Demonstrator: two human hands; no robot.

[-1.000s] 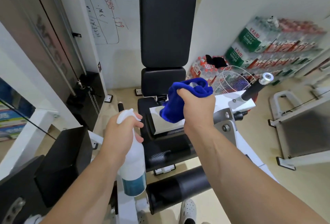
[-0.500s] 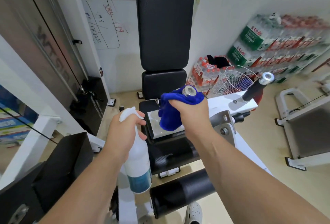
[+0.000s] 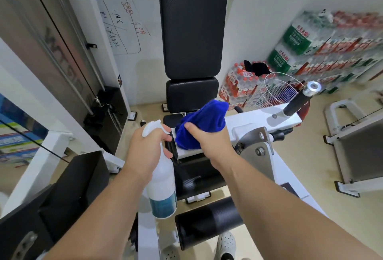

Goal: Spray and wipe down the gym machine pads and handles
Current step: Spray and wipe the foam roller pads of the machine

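Clutter by the back wall

A whiteboard (image 3: pixel 122 25) (scrawled in black and red) stood left; shrink-wrapped water bottle packs (image 3: pixel 323 46) were stacked right, with a white wire basket (image 3: pixel 269 91) just before them.

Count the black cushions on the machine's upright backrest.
2. A tall black textured cushion stands on top; a short black cushion sits directly beneath it. Anything lower may be hidden behind the blue cloth the right hand grips.
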